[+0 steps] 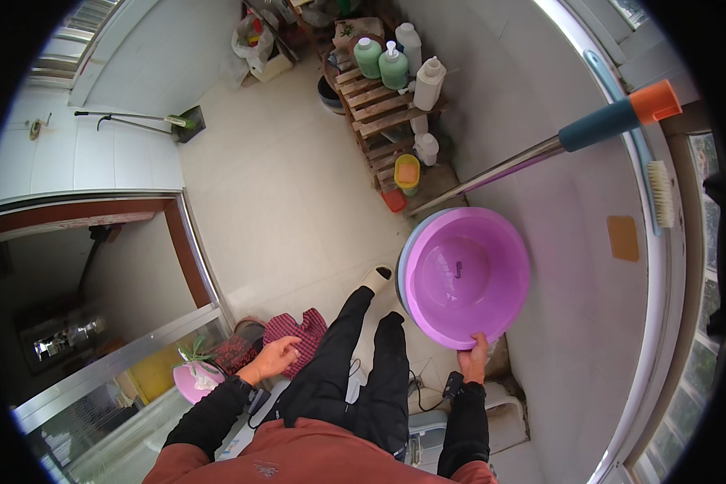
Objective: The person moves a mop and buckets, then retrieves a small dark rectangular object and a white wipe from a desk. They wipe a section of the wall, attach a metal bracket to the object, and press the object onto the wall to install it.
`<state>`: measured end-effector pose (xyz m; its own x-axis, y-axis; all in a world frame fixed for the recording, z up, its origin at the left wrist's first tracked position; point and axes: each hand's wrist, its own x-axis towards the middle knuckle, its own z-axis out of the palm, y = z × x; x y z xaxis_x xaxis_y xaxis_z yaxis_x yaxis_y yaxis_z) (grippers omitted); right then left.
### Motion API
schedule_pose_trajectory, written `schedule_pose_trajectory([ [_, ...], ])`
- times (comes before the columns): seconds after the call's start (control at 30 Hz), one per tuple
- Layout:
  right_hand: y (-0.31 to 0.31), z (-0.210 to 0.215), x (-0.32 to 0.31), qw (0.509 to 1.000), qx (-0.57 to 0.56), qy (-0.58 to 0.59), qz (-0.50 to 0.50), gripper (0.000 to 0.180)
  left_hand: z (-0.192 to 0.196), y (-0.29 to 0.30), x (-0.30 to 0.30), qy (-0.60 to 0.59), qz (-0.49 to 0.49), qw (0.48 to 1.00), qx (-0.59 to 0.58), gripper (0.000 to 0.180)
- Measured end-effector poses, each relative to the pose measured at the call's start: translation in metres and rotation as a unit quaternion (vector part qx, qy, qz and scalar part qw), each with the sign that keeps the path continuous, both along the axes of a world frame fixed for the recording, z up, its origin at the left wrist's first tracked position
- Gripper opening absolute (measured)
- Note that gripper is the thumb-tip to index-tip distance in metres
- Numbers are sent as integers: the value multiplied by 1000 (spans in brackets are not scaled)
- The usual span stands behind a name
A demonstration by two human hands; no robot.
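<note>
A round purple basin (pixel 436 294) stands to the right, tilted with its inside facing me. Behind it, the rim of a blue-grey basin (pixel 406 256) shows along its left side. My right hand (pixel 474 356) grips the purple basin's near rim, with the thumb over the edge and the fingers partly hidden. Over on the left, my left hand (pixel 274 360) hangs with loosely bent fingers and nothing visible in it. Nearest to that hand is a red checked cloth (pixel 305 326), though I cannot tell whether they touch.
Ahead, a slatted wooden rack (pixel 373 109) bears several bottles, including a green pump bottle (pixel 394 68). A mop handle (pixel 593 125) leans against the right wall. By the left wall lies a dustpan (pixel 187 125). A pink plant pot (pixel 196 381) stands at lower left.
</note>
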<state>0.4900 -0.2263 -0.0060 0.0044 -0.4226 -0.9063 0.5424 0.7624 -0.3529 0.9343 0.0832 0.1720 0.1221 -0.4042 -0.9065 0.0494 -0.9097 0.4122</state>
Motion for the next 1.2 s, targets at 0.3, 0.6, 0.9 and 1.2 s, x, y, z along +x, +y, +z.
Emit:
schedule_pose_trajectory([
  [0.3, 26, 66, -24, 999, 3, 52, -5, 55, 25, -63, -6, -37, -94, 988, -113, 47],
  [0.6, 131, 176, -109, 996, 0, 59, -60, 44, 52, -314, -7, -142, -208, 916, -312, 52],
  [0.9, 212, 217, -130, 980, 15, 117, -158, 45, 46, -544, -64, -259, -170, 788, -532, 76],
  [1.2, 200, 182, -100, 979, 2, 62, -196, 48, 49, -534, -69, -248, -141, 842, -458, 29],
])
